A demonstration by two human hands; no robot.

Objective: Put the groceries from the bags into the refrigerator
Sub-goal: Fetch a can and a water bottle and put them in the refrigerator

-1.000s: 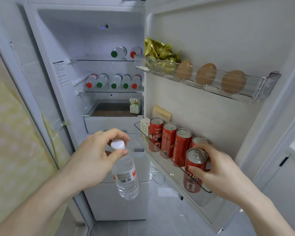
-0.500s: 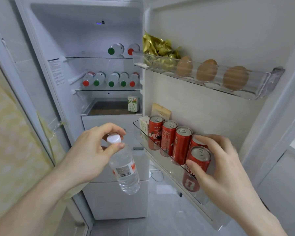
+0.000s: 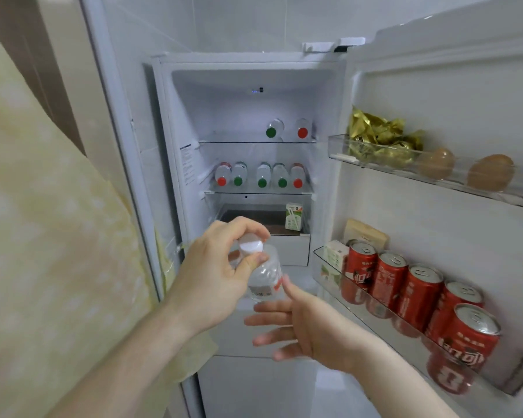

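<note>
Now the right hand [image 3: 302, 324] has let go of the red can it was holding a moment ago and has come over to the middle, just under the water bottle [image 3: 264, 276]. Its fingers are spread out and loose, and it holds nothing; one fingertip is right by the bottle's label, but it is too close to tell if it touches. The left hand [image 3: 215, 279] has lifted the bottle a bit higher than before and has its fingers and thumb pinched round the white cap [image 3: 250, 246]. This see-through bottle hangs down from that grip, out in front of the open fridge [image 3: 175, 122] and not yet on any shelf. That can [image 3: 465, 336] now stands by itself at the near end of the lower door shelf [image 3: 384, 321], in a row with four more red cans [image 3: 390, 279]. A small carton [image 3: 334, 254] stands at the far end of that row, and a tan packet [image 3: 364, 233] leans behind it. On the upper door shelf [image 3: 435, 173] sit brown eggs [image 3: 491, 171] and a crinkly gold bag [image 3: 381, 137]. Inside the fridge, two bottles [image 3: 287, 129] lie on the top glass shelf and five bottles [image 3: 260, 176] lie on the shelf below, with red or green caps facing out. A little green and white drink box [image 3: 293, 217] stands on the drawer lid under them. A yellow patterned cloth [image 3: 43, 236] fills the left side.
</note>
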